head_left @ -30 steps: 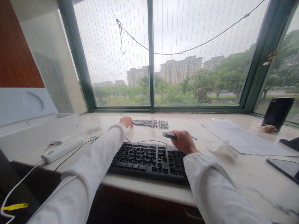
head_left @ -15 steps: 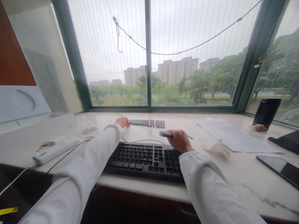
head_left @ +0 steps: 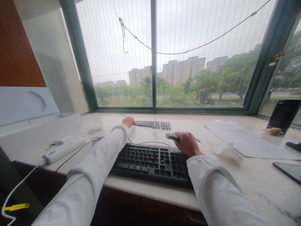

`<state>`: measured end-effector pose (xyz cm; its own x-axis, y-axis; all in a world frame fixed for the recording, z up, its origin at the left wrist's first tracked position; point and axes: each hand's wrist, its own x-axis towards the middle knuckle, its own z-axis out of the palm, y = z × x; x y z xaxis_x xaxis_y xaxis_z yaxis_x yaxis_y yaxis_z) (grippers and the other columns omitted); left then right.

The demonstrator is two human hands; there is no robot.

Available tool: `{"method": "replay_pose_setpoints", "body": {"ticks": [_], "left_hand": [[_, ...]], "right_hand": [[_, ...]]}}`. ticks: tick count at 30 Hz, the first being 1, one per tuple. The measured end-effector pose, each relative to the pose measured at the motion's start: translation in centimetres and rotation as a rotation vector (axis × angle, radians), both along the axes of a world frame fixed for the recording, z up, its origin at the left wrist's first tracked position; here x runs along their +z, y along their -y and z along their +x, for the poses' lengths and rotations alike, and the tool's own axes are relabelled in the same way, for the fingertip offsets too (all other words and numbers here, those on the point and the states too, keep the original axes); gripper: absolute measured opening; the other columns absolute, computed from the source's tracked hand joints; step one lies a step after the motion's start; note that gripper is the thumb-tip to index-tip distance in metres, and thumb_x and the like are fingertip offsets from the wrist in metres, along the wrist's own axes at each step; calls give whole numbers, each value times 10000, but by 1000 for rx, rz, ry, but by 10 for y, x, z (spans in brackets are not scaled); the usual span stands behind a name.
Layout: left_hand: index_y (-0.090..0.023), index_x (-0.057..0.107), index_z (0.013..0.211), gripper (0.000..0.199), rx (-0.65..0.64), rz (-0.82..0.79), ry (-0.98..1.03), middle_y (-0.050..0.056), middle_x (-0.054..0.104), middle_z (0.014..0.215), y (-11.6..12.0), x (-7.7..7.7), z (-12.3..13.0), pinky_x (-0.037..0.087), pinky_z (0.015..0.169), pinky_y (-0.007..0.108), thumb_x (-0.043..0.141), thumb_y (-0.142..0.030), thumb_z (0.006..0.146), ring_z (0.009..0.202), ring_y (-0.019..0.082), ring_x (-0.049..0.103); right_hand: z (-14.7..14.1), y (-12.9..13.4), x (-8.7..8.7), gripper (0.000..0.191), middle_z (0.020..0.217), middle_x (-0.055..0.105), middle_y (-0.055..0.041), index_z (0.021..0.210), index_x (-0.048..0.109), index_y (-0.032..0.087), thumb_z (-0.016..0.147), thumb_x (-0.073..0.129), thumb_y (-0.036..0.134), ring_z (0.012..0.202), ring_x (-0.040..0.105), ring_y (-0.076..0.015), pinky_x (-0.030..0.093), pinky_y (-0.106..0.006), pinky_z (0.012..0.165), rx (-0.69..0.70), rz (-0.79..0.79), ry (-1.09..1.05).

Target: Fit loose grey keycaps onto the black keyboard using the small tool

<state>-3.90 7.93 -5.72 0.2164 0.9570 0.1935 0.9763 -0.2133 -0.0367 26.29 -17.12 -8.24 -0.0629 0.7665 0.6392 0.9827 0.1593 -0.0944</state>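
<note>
Past the back edge of a black keyboard, my left hand rests at the left end of rows of loose keycaps on the tabletop. Its fingers are curled together; what they pinch, if anything, is hidden. My right hand is closed round a short dark grey hand tool, whose end points left above the keyboard's back right part. Most keys on the keyboard are bare sockets, while a few wide caps still sit in the front row. A thin blue item shows beyond my right hand.
Crumpled tissue and paper sheets lie to the right, with a phone and a dark cylinder farther over. At left are a white power strip, cables and a white box. A window stands behind the table.
The view has turned slightly left, so everything appears farther right. Both hands keep nearly the same places over the table, and the tool stays in my right hand.
</note>
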Motion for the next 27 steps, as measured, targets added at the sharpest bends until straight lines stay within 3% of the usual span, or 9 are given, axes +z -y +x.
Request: {"method": "replay_pose_setpoints", "body": {"ticks": [27], "left_hand": [[-222, 751, 972, 215, -3, 30, 18, 121, 705, 1055, -6, -7, 11, 491, 853, 335, 685, -238, 768, 977, 266, 654]], "right_hand": [[1, -3, -3, 319, 724, 727, -57, 726, 699, 234, 900, 447, 320, 687, 663, -202, 354, -271, 642, -22, -7, -10]]}}
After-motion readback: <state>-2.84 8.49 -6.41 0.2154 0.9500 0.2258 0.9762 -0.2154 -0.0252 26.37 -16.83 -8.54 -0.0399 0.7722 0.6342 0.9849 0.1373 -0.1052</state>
